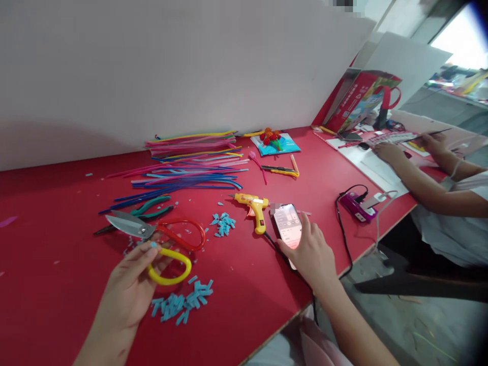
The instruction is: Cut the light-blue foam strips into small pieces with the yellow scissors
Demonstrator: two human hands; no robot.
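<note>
My left hand (131,287) is closed around the scissors (142,230), which have one red and one yellow handle loop and blades pointing left. A small light-blue bit (153,244) shows at the thumb tip. My right hand (312,251) lies with fingers apart over a lit phone (287,223), thumb and fingertips at its edges. Under the scissors are green-handled pliers (152,208). Cut blue pieces lie in a small pile (224,223) and a larger pile (183,301). Left of the phone rests a yellow glue gun (256,206).
Coloured fuzzy stems (190,168) lie in rows along the white wall panel. A blue packet (280,145) carries red and orange pieces. The glue gun's cord runs under the phone. At right are a purple power strip (358,206) and another person's arms (415,178) over a white board.
</note>
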